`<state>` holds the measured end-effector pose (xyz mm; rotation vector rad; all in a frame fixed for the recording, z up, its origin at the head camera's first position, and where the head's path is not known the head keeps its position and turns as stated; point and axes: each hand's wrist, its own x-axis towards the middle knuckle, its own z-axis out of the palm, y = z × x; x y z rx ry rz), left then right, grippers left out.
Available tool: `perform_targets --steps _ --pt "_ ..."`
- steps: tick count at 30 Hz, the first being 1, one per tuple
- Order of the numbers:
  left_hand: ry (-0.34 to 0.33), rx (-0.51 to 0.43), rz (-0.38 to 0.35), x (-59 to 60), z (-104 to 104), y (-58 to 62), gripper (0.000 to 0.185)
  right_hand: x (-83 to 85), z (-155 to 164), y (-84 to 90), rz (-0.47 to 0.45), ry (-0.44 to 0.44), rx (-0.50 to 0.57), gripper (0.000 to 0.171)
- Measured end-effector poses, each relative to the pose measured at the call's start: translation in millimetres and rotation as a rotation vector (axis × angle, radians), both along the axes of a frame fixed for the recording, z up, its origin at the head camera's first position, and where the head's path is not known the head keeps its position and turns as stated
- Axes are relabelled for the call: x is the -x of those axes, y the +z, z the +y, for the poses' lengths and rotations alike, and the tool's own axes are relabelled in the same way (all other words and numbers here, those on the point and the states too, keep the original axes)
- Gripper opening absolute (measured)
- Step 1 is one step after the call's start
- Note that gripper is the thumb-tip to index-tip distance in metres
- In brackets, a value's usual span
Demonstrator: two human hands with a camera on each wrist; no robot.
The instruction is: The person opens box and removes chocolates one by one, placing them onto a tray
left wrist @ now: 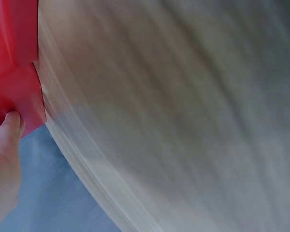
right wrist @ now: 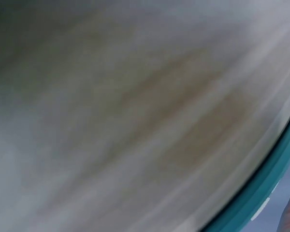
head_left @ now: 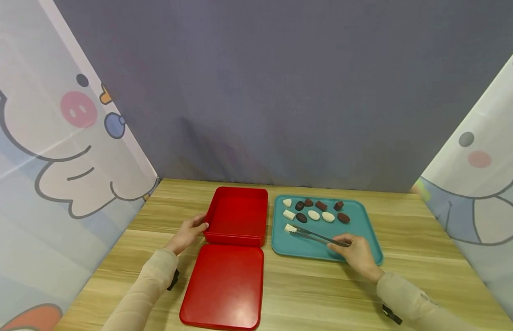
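My left hand (head_left: 189,233) grips the left wall of an open red box (head_left: 237,212), which has nothing inside; the thumb (left wrist: 11,126) lies against its outer side in the left wrist view. Over the teal tray (head_left: 365,239), my right hand (head_left: 357,253) holds dark tongs (head_left: 318,236). The tongs' tips are around a white block-shaped chocolate (head_left: 290,228) at the tray's left side. Behind it lie several white and dark chocolates, among them a white rectangular one (head_left: 288,214) and a dark oval one (head_left: 301,218). Only a sliver of the right hand shows in the right wrist view.
A flat red lid (head_left: 224,286) lies in front of the box, close to its near wall. Everything rests on a wood-grain table (head_left: 306,294). A grey curtain (head_left: 281,92) hangs behind, with cartoon-printed cloth (head_left: 41,151) at both sides.
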<state>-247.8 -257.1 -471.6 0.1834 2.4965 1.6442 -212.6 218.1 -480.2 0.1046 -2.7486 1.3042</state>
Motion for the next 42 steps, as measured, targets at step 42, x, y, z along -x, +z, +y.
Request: perform_targets --steps 42 --pt "-0.006 0.040 0.001 3.8 -5.0 0.7 0.055 -16.1 19.9 12.8 -0.003 -0.051 0.066 0.049"
